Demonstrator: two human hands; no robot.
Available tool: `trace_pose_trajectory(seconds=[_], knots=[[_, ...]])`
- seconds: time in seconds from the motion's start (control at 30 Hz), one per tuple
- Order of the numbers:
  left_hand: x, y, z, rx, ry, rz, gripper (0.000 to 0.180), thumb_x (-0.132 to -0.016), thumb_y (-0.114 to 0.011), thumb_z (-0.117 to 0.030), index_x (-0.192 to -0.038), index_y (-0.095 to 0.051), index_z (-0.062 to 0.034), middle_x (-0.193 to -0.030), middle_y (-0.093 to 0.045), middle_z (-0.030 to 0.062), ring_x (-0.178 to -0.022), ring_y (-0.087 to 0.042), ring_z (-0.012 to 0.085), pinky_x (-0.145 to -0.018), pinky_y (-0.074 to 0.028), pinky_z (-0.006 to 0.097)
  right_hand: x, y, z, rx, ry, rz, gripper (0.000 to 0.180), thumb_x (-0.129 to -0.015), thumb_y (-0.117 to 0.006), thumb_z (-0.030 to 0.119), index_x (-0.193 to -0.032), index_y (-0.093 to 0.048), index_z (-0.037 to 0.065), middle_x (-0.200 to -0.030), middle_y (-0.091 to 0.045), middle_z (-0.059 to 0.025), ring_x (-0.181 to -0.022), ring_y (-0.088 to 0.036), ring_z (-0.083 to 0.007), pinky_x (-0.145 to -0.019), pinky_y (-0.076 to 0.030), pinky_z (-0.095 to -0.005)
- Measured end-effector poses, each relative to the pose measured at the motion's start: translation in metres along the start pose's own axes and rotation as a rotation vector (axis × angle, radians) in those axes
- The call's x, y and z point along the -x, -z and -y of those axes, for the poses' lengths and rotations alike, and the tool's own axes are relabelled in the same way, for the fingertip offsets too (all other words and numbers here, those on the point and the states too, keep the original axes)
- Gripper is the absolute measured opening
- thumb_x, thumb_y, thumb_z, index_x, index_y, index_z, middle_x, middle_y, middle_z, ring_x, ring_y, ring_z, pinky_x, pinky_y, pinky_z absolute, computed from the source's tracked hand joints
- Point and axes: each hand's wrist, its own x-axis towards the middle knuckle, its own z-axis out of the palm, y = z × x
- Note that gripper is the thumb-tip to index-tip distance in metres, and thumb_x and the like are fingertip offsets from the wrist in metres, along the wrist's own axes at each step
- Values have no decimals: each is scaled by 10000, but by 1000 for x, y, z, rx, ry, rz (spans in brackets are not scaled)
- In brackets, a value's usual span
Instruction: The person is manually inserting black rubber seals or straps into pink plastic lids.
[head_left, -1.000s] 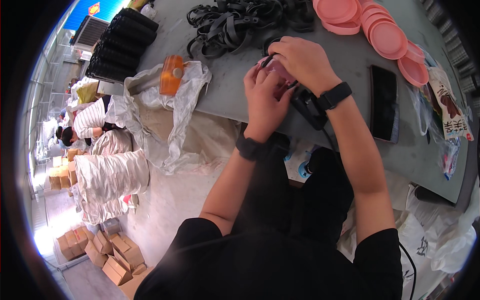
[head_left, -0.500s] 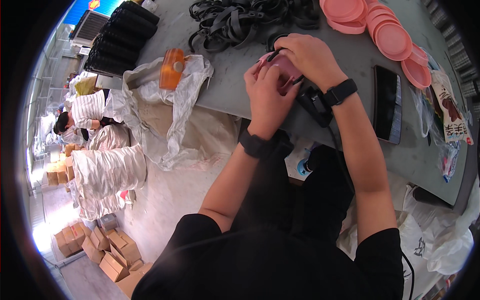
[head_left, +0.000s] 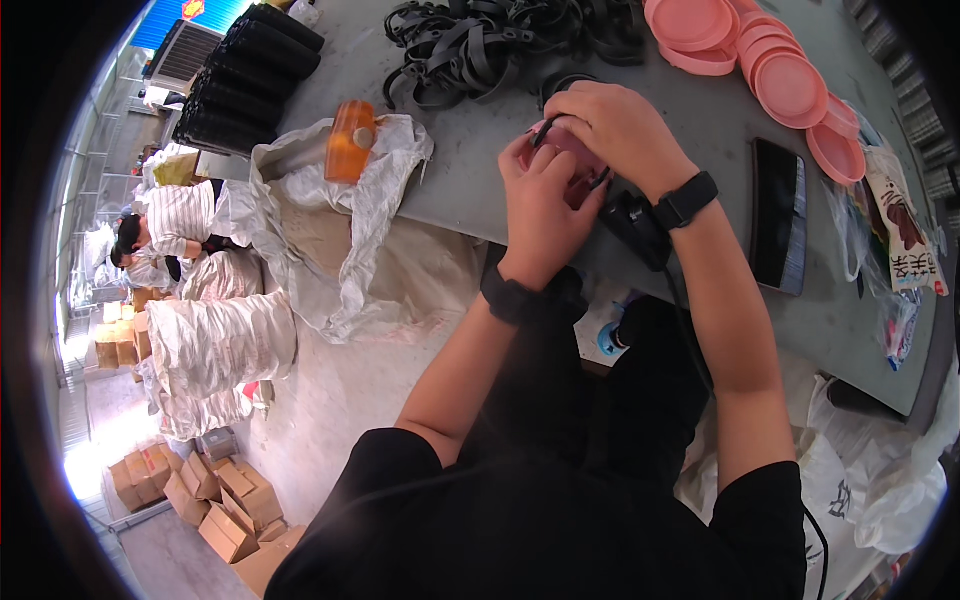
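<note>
Above the table's near edge, my left hand [head_left: 545, 225] is closed round a pink cup-like piece [head_left: 574, 148], fingers across its side. A black rubbery strap [head_left: 543, 131] lies against the pink piece. My right hand [head_left: 632, 135] bends over the top, its fingers pinching the strap at the pink rim. The palms and fingers hide much of the piece. Just beyond them sits a tangled heap of black straps [head_left: 470, 50]. Several shallow round pink lids [head_left: 790, 85] lie stacked and overlapping at the far right.
A dark phone [head_left: 777, 215] lies right of my right wrist, near plastic packets [head_left: 905, 220]. A black corded device [head_left: 637, 230] sits under that wrist. To the left are an orange bottle [head_left: 350, 142] on a white sack, black rolls [head_left: 245, 80], cardboard boxes [head_left: 230, 500] and another person [head_left: 180, 220].
Both hands stay on the pink piece with only small finger shifts. The right hand's fingers have edged along its rim. The whole view has shifted slightly.
</note>
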Motion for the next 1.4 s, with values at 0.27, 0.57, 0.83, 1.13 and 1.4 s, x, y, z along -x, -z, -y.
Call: trace_pose_trajectory(seconds=[0.27,0.57,0.83,1.13,1.4], knots=[[-7,10,2,2,-80,-16,205,-679,-780,-61,-823,-634,-69,-863,-592,56,-1135,-425,375,-988,-345,447,-5,-2,7,-23,-29,-24,143,-847,-564,140,-946,-647,77,-909,-636,-99,-881,-613,-312,-736,-494,-409],[-4,8,-2,73,-72,-12,224,-660,-775,-47,-836,-640,-80,-916,-595,91,-1148,-442,397,-1002,-343,461,4,1,-4,-193,-133,-22,136,-868,-563,143,-941,-640,57,-943,-607,-150,-907,-589,-368,-783,-476,-452],[0,10,0,10,-67,7,206,-679,-757,-48,-848,-642,-70,-1015,-616,76,-1172,-428,385,-1004,-352,461,6,0,7,-236,-271,-73,121,-845,-608,150,-937,-640,77,-947,-618,-140,-909,-609,-356,-772,-489,-438],[-3,5,1,-40,-39,-1,251,-669,-758,-49,-886,-633,-72,-1063,-611,92,-1180,-414,394,-993,-368,468,0,4,7,-126,-145,-39,105,-828,-646,179,-883,-695,105,-929,-630,-69,-920,-600,-288,-799,-490,-393],[-11,21,-1,-78,-156,18,238,-663,-763,-127,-778,-564,-68,-1010,-581,107,-1177,-449,400,-976,-386,483,2,9,6,-312,-188,-65,149,-841,-647,176,-919,-668,50,-833,-671,-131,-793,-647,-329,-701,-499,-390]])
